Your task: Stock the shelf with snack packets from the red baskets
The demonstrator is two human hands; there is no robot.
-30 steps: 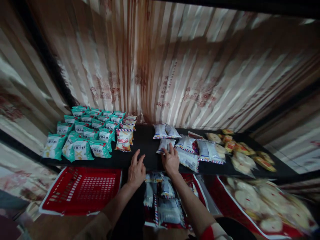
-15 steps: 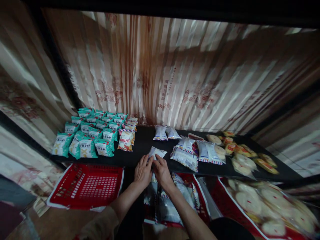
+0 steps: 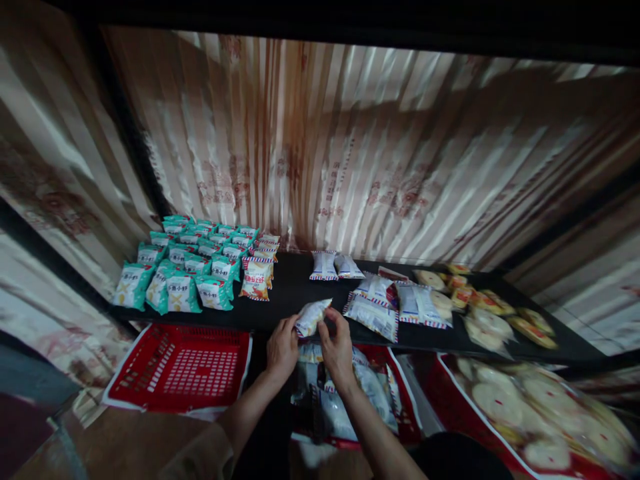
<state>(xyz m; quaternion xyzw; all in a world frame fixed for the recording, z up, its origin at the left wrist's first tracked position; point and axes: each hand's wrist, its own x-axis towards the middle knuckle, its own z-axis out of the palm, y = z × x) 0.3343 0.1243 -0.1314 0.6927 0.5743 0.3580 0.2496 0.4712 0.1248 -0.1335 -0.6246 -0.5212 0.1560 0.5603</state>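
At the left end of a black shelf (image 3: pixel 290 283), rows of teal packets (image 3: pixel 177 293) stand close together near the front edge; below that edge sits a red basket (image 3: pixel 200 367), its slotted floor showing. Next along the shelf comes a short file of orange-and-white packets (image 3: pixel 256 280), then a strip of open surface running back to the curtain (image 3: pixel 315 147). In front of the shelf's middle, a person's left forearm slants up and inward; the left hand (image 3: pixel 283 347) is half curled, fingers closed on one end of a small pale packet (image 3: pixel 313 319). That packet is tilted just over the shelf's front edge; whether it touches the surface I can't tell. The right hand (image 3: pixel 337 347) meets its other end, thumb against it and fingers bent in a loose arch; I can't tell how firmly they grip. Beneath the shelf here is a filled basket (image 3: pixel 413 407). Behind the hands, more surface stretches to two silvery packets (image 3: pixel 336 265) at the shelf's back; striped-edged packets (image 3: pixel 373 315) crowd the front edge to their right. Bagged pale rounds (image 3: pixel 485 327) occupy the shelf's right part, above another loaded basket (image 3: pixel 477 413).
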